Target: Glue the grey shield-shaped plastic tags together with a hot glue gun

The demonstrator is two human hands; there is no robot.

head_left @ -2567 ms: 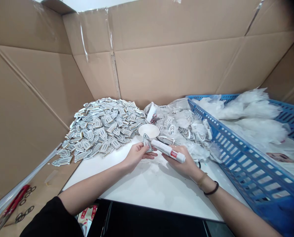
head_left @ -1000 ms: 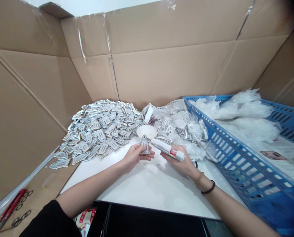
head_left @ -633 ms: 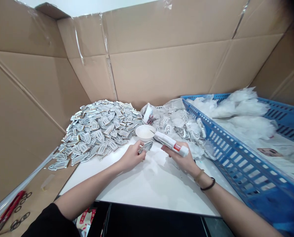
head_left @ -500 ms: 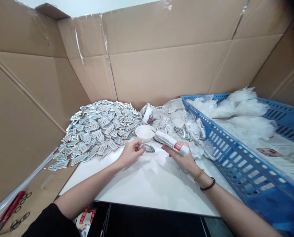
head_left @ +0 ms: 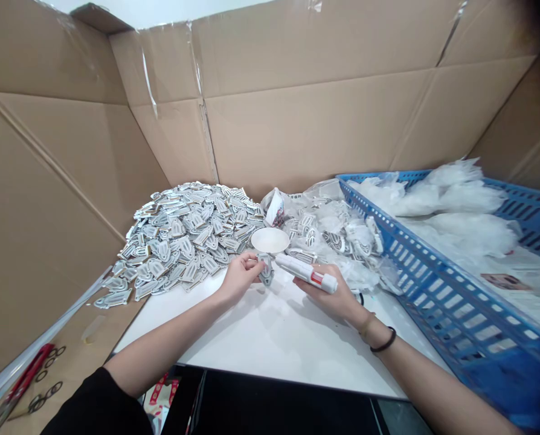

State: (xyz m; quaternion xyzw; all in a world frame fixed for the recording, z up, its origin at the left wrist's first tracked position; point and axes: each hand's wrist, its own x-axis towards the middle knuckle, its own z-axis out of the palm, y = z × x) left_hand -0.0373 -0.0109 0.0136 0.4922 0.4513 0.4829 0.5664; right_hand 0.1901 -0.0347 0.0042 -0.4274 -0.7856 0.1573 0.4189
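Observation:
My left hand (head_left: 243, 275) pinches a small flat grey piece (head_left: 265, 270) with a pointed end and slots, held upright over the white table (head_left: 270, 329). My right hand (head_left: 327, 293) is wrapped round a thick white pen-shaped tool (head_left: 301, 267) with a red window near its back end. The tool's front end points left towards the grey piece; its fine tip is hard to make out, and I cannot tell whether it touches. Just behind both hands stands a shallow white bowl (head_left: 270, 240). A large heap of similar grey pieces (head_left: 186, 232) lies to the left.
Clear plastic bags with grey pieces (head_left: 337, 238) lie right of the bowl. A blue plastic crate (head_left: 426, 275) holding white plastic bags (head_left: 455, 199) flanks the right side. Cardboard walls (head_left: 315, 121) enclose the table. Red-handled scissors (head_left: 28, 374) and black rings (head_left: 48, 393) lie at lower left.
The grey piece in my left hand has turned from lying sideways to upright, point down. The white tool in my right hand has moved left and slightly down, closer to it.

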